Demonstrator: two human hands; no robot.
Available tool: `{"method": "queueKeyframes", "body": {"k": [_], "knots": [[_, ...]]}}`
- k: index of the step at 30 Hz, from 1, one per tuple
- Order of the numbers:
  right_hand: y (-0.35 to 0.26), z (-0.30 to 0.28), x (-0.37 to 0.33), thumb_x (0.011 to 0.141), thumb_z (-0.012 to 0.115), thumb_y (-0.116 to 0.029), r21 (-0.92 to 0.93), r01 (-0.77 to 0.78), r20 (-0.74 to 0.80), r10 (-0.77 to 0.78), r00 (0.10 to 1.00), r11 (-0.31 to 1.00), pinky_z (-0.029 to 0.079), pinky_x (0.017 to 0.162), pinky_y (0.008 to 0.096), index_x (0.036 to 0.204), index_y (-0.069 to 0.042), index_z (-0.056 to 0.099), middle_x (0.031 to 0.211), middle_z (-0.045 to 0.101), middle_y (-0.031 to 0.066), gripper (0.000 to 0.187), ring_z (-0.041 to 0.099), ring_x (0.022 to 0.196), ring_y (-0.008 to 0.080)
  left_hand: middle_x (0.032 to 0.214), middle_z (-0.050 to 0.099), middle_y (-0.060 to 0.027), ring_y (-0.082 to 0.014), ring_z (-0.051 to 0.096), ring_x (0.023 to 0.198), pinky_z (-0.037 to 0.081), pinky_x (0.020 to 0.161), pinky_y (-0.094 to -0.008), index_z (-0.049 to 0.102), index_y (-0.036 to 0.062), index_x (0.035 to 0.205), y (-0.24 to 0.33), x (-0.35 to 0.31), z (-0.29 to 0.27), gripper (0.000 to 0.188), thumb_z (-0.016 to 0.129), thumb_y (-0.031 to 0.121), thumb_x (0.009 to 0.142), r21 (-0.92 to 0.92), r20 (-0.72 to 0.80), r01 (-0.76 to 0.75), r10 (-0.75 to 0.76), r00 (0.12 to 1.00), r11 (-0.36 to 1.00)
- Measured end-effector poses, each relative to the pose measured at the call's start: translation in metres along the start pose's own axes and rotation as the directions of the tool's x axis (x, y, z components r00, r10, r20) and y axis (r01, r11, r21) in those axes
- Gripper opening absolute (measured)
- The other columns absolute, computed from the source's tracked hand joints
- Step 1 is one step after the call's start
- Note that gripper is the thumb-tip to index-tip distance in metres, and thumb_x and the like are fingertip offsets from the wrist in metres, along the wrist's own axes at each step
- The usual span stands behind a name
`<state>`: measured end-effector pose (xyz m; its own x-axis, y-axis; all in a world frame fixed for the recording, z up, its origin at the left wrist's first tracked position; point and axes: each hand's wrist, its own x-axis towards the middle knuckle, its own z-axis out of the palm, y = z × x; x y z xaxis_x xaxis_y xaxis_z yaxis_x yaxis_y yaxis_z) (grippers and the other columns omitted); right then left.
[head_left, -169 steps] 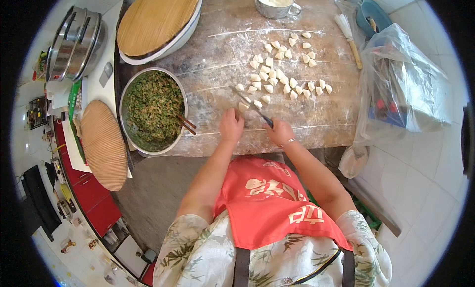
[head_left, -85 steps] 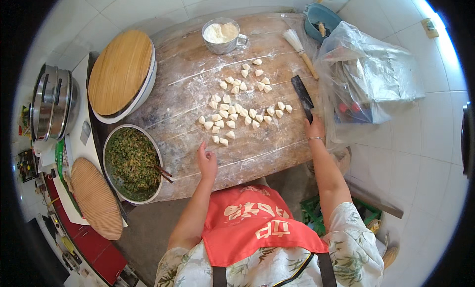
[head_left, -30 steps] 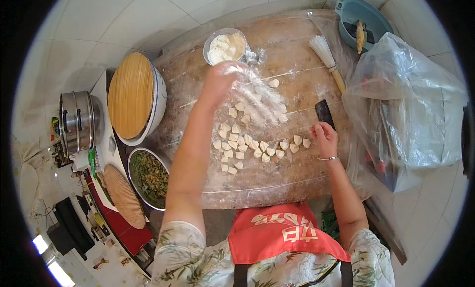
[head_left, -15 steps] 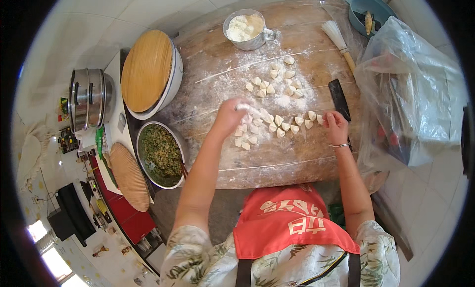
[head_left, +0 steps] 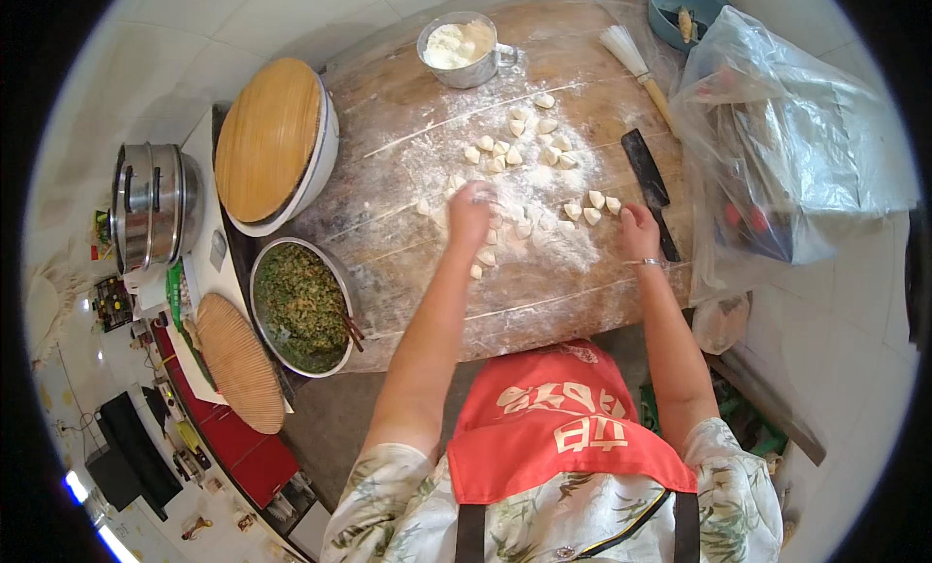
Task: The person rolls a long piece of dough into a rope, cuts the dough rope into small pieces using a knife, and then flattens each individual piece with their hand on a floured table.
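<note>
My left hand point(head_left: 470, 215) hovers low over the floured middle of the wooden board, its fingers smeared by motion. Around it lie small cut dough pieces point(head_left: 486, 257), several of them blurred under flour. Further right, my right hand point(head_left: 640, 234) rests by the end of a short group of dough pieces point(head_left: 593, 215). Its fingers are curled together beside the last piece; whatever they hold, if anything, is hidden. Another cluster of dough pieces point(head_left: 500, 155) sits farther back. Just right of my right hand lies a knife with a dark blade point(head_left: 645, 167).
A metal cup of flour point(head_left: 460, 53) stands at the back. On the left are a bowl of green filling point(head_left: 303, 306) with chopsticks and a lidded white basin point(head_left: 269, 141). A brush point(head_left: 636, 66) and a plastic-covered box point(head_left: 796, 146) occupy the right.
My left hand has swept across the near dough pieces, which now look more spread and more floured. My right hand stays at the right end. The whole view has shifted slightly.
</note>
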<state>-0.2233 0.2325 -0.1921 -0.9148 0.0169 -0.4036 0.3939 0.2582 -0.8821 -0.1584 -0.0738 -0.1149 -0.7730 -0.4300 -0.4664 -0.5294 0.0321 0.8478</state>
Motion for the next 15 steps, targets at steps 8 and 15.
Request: {"method": "queueKeyframes", "body": {"k": [8,15], "knots": [[-0.079,0.113,-0.021,0.087,0.056,-0.011,0.082,0.168,0.326,-0.186,0.927,0.982,0.048,0.088,0.0347,0.13,-0.001,0.048,0.121,0.058,0.0199,0.044,0.058,0.108,0.0291,0.141,0.042,-0.0185,-0.0388,0.034,0.132,0.026,0.109,-0.0499,0.055,0.011,0.128,-0.094,-0.062,-0.071,0.046,0.06,0.016,0.082,0.778,0.088,-0.314,0.401,0.912,0.544],[-0.052,0.083,-0.072,0.08,0.068,-0.023,-0.503,0.807,0.693,-0.413,0.591,0.309,0.026,0.107,0.0558,0.137,-0.021,0.044,0.141,0.041,0.0149,0.062,0.036,0.131,0.0362,0.153,0.023,-0.016,-0.0402,0.017,0.141,0.014,0.113,-0.0555,0.047,0.0209,0.138,-0.083,-0.095,-0.019,0.063,0.068,0.031,0.079,0.816,0.184,-0.345,0.356,0.916,0.465]]}}
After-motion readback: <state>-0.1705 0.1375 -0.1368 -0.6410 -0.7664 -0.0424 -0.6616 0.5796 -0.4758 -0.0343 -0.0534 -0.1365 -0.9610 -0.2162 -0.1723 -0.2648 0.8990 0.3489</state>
